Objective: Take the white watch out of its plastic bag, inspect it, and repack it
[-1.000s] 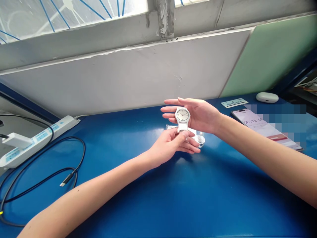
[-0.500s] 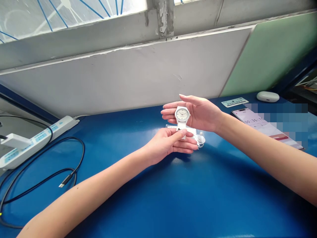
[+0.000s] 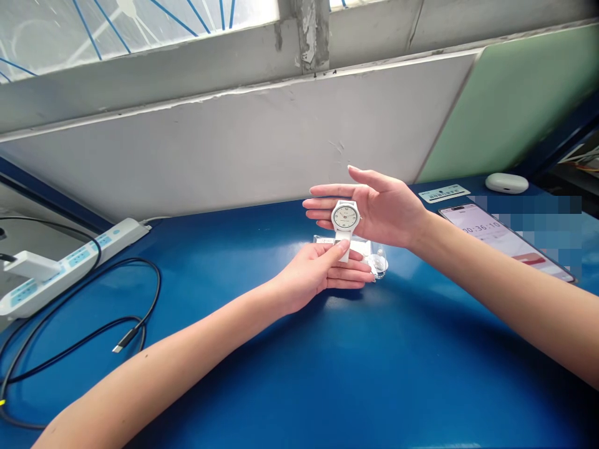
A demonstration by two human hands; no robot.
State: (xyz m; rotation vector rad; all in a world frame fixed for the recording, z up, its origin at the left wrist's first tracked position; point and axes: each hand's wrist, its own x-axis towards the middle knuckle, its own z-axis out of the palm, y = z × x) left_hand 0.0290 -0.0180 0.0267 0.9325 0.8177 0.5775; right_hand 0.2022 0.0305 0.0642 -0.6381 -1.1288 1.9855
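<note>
A white wristwatch (image 3: 345, 216) with a round pale dial faces up, its strap hanging toward me. My left hand (image 3: 322, 268) pinches the lower strap between thumb and fingers, with the other fingers stretched out to the right. Behind the watch, my right hand (image 3: 374, 204) is spread open, palm toward me and thumb raised; whether it touches the watch I cannot tell. Beneath the hands lies a clear plastic package (image 3: 378, 263) holding small white items, partly hidden by my left hand.
On the left are a white power strip (image 3: 75, 262) with a plugged-in charger (image 3: 35, 267) and a looped black cable (image 3: 156, 280). Toward the right lie a phone (image 3: 491, 234) showing a timer, a printed card (image 3: 444, 193) and a white earbud case (image 3: 506, 183). A wall panel (image 3: 234, 143) backs the blue table (image 3: 327, 374).
My right hand has opened wider, its thumb and index finger rising slightly. The watch stays in my left hand, its dial shifted a touch to the right.
</note>
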